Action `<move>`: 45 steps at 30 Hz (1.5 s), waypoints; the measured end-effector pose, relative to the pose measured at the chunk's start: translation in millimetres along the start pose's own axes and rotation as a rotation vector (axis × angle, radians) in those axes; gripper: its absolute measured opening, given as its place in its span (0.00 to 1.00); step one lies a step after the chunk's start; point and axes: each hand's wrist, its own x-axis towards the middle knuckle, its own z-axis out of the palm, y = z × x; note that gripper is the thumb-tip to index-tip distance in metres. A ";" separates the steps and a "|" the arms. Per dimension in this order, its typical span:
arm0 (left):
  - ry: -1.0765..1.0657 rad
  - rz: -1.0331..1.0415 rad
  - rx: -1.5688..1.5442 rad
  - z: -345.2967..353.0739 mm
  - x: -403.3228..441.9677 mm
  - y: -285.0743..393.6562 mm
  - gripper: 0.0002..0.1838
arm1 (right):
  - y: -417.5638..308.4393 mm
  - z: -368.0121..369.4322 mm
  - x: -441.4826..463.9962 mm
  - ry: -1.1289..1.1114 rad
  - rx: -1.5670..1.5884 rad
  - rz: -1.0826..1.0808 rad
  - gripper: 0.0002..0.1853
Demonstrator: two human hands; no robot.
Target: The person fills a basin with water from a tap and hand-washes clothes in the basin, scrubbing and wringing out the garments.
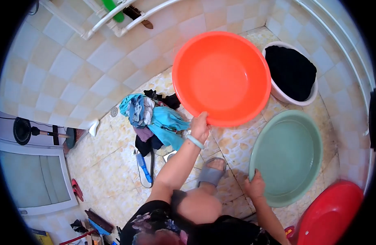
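Note:
My left hand (199, 127), below a wrist with a pale bangle, is closed on the near rim of a large orange basin (221, 75). The basin looks bare inside. My right hand (254, 185) grips the left rim of a pale green basin (289, 157), which seems to hold clear water. To the left of the orange basin lies a heap of clothes (155, 118) in turquoise, blue, grey and black. A white tub (292, 99) filled with black cloth (290, 71) stands beyond the green basin.
A red basin (333, 214) leans at the lower right. A blue brush (144, 168) lies by the clothes. White pipes (90, 32) run along the tiled wall. A fan (22, 131), a door (37, 179) and a broom (99, 226) are at the left.

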 end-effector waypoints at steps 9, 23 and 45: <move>0.000 -0.163 -0.090 -18.9 53.5 -13.9 0.12 | -3.5 -4.0 0.9 -0.004 0.004 -0.004 0.30; 0.158 0.443 1.144 -83.3 -1.6 24.6 0.38 | -6.9 -9.4 0.6 0.019 0.036 -0.036 0.26; 0.598 0.896 1.635 -169.8 -5.3 216.1 0.25 | -0.5 -7.0 0.1 0.028 0.099 -0.052 0.28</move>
